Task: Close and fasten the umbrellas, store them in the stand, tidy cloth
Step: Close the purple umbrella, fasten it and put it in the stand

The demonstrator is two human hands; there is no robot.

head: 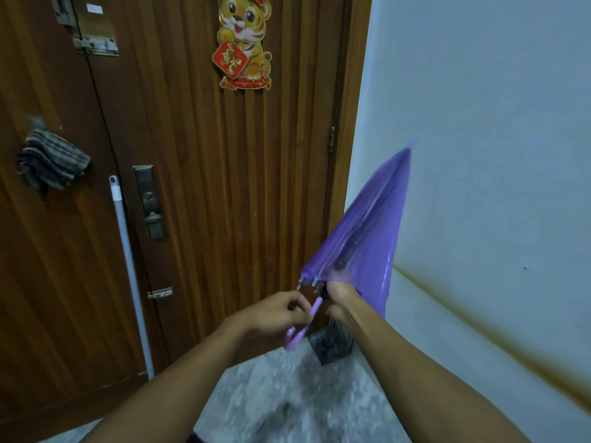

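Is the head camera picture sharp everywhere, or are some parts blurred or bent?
Head view: dim, even light, no glare. The hands, left and right, and the purple umbrella are slightly motion-blurred; the floor is smeared most. The tiger sticker is fairly sharp. The wide lens bends the door edges.

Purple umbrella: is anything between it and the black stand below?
Nothing visible blocks it. The purple umbrella is held tip-up by the right hand, the left hand at its handle. The black stand sits on the floor right below, in the corner; its opening is partly hidden by the right forearm.
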